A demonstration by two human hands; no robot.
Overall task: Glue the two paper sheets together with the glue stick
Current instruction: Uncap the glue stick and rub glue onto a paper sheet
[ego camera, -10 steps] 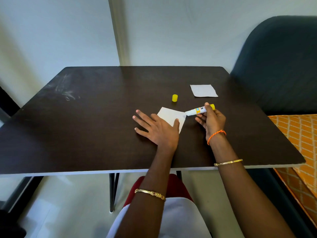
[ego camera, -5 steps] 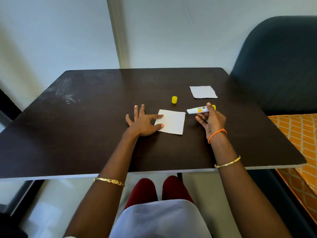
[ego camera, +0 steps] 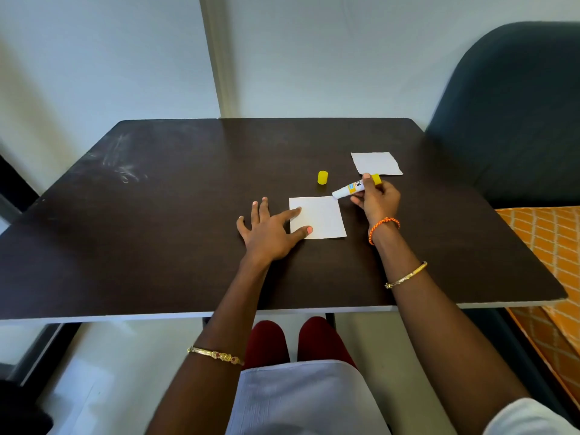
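Note:
A white square paper sheet (ego camera: 320,218) lies flat on the dark table (ego camera: 157,230) in front of me. My left hand (ego camera: 270,227) lies flat beside it, thumb and index fingertip pressing its left edge. My right hand (ego camera: 376,199) grips an uncapped glue stick (ego camera: 353,187), white with a yellow end, its tip pointing left and down at the sheet's top right corner. A second white sheet (ego camera: 376,163) lies farther back on the right. The yellow cap (ego camera: 322,177) stands between the two sheets.
A dark upholstered chair (ego camera: 508,120) stands at the table's right rear. An orange patterned cushion (ego camera: 552,246) sits past the right edge. White smudges (ego camera: 122,166) mark the table's back left. The wall runs close behind the table.
My left hand slid off the top of the sheet to its left side and now pins only the edge. The sheet lies squarer. The glue stick tip came down to the sheet's corner.

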